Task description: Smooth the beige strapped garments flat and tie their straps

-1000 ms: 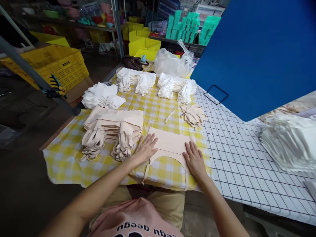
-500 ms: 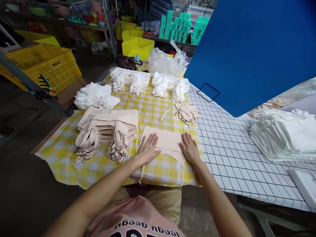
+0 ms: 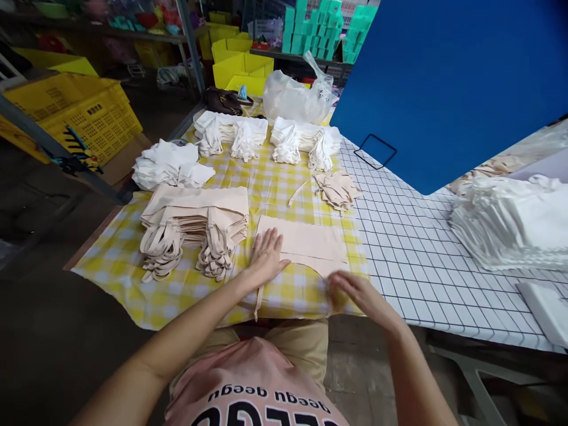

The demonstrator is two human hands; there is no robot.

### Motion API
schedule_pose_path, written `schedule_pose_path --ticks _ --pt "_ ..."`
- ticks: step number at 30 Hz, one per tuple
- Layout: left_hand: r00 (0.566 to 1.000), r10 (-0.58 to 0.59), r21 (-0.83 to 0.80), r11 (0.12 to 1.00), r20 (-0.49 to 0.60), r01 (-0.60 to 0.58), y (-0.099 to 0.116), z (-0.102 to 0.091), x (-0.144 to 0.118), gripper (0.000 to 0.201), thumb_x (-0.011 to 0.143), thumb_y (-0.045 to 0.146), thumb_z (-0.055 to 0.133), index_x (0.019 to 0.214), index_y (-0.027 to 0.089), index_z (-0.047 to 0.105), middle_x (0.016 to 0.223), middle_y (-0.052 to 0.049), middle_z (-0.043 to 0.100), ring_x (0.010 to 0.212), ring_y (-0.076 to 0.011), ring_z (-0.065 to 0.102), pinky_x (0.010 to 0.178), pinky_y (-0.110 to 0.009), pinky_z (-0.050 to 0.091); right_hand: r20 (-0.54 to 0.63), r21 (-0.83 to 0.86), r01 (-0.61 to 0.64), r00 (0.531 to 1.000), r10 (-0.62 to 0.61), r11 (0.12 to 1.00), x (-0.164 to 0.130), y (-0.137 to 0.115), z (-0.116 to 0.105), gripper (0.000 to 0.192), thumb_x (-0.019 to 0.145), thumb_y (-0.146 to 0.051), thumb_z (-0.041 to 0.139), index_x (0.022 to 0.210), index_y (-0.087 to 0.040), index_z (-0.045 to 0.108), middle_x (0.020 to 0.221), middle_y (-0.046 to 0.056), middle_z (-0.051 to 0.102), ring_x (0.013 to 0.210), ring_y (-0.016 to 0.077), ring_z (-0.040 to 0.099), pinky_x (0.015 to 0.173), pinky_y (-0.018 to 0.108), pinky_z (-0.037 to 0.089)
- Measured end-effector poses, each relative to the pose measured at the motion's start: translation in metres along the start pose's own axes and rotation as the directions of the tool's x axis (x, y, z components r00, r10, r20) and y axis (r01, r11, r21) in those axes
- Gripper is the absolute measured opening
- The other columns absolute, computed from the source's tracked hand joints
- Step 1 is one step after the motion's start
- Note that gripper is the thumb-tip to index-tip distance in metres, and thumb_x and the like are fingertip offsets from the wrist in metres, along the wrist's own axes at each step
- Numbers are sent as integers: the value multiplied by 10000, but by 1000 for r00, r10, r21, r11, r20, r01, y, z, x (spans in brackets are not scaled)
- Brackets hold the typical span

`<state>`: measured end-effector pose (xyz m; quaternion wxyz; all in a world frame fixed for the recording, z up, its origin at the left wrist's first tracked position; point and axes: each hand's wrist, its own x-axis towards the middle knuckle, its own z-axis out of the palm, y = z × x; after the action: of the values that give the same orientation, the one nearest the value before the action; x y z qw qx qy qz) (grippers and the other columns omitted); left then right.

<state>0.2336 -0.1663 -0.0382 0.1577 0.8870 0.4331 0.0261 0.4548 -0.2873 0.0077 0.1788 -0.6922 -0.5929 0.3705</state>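
Observation:
A beige camisole top point(image 3: 310, 239) lies flat on the yellow checked cloth in front of me. My left hand point(image 3: 267, 257) rests flat on its left end, fingers stretched out, with one thin strap point(image 3: 258, 300) trailing below. At the lower right corner of the camisole is my right hand point(image 3: 355, 289), its fingers curled and smeared by motion near the right strap; whether they grip it cannot be made out. To the left stands a stack of folded beige camisoles point(image 3: 195, 213) with looped straps hanging toward me.
Behind are two stacks of white strapped tops point(image 3: 231, 127), a white cloth pile point(image 3: 166, 165) and a small beige pile point(image 3: 338, 189). A big blue board point(image 3: 444, 89) rises at the right, near a white garment stack point(image 3: 523, 219). A yellow crate point(image 3: 97, 118) stands left.
My right hand has lifted from the camisole's right side and moved down toward me to its lower right corner, fingers curling. My left hand stays flat on the fabric.

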Motion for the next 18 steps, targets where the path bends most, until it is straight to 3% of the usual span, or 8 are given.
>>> schedule_pose_path --ticks 2,4,6,9,12,15,18 --pt "994 109 -16 994 -1 -109 20 2 5 633 879 414 401 1397 82 256 1490 -164 158 1386 -264 76 1120 -484 76 350 44 -52 936 33 998 -32 0 3 442 857 -530 380 797 -196 664 785 48 681 744 199 607 690 302 485" --pt "976 219 -36 975 14 -218 44 7 10 612 881 394 411 1396 99 264 1491 -152 170 1387 -251 79 1124 -469 73 440 37 -145 891 114 989 -53 6 13 436 825 -553 426 775 -194 670 788 59 685 768 219 613 723 329 482" --pt "956 291 -63 956 46 -288 67 14 13 627 876 409 422 1399 104 258 1493 -160 156 1387 -257 75 1123 -469 74 314 94 -223 932 184 970 -61 15 31 445 773 -581 484 892 -196 671 931 93 684 928 268 597 837 386 450" --pt "935 330 -101 942 127 -319 90 24 16 707 857 503 409 1405 92 234 1495 -187 102 1386 -287 39 1105 -517 63 124 376 -244 969 212 894 -62 25 63 517 753 -599 502 1051 -194 624 1123 119 625 1108 279 516 954 411 378" --pt "923 346 -94 938 169 -334 94 32 18 796 825 584 392 1415 87 198 1501 -181 23 1387 -285 -35 1088 -554 2 74 601 -194 979 188 776 -66 23 84 433 794 -579 474 916 -195 634 1016 94 656 1011 248 561 929 388 399" --pt "922 349 -85 937 166 -339 91 36 19 822 819 605 369 1426 91 163 1506 -160 -12 1387 -262 -74 1089 -542 -35 43 621 -178 980 193 763 -80 15 79 384 821 -533 482 727 -182 608 820 60 651 875 221 579 861 357 422" --pt "928 337 -79 941 161 -328 90 37 18 810 826 609 348 1428 100 163 1509 -149 3 1389 -258 -66 1094 -538 -31 -50 615 -168 967 250 771 -97 7 54 305 809 -480 543 888 -193 612 698 17 604 698 175 558 710 301 443"
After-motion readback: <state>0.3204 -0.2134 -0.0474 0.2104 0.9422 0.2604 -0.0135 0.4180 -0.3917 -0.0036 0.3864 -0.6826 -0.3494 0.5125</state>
